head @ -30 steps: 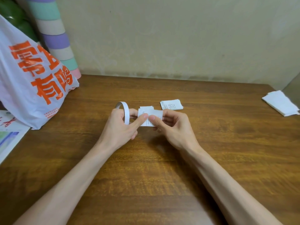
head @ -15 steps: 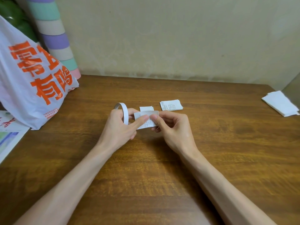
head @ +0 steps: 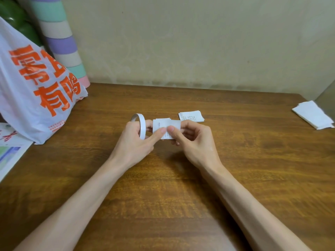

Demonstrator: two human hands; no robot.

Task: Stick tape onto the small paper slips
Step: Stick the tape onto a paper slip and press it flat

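A thin white tape roll (head: 141,124) stands on edge in my left hand (head: 135,140), whose fingers curl round it. Both thumbs press on a small printed paper slip (head: 164,125) held up between the hands just above the wooden table (head: 163,196). My right hand (head: 192,140) pinches the slip's right side, its fingers curled behind the paper. A white strip of tape runs along the slip's top edge towards the right thumb. A small pile of printed slips (head: 191,116) lies on the table just behind my right hand.
A white plastic bag with orange lettering (head: 34,84) sits at the left, with a striped pastel column (head: 61,40) behind it. Printed paper (head: 9,151) lies at the left edge. A stack of white sheets (head: 313,115) rests at the far right. A beige wall closes the back.
The slip has turned from tilted to level between my hands, and my two thumbs have come together on its front. The tape roll stays in my left hand.
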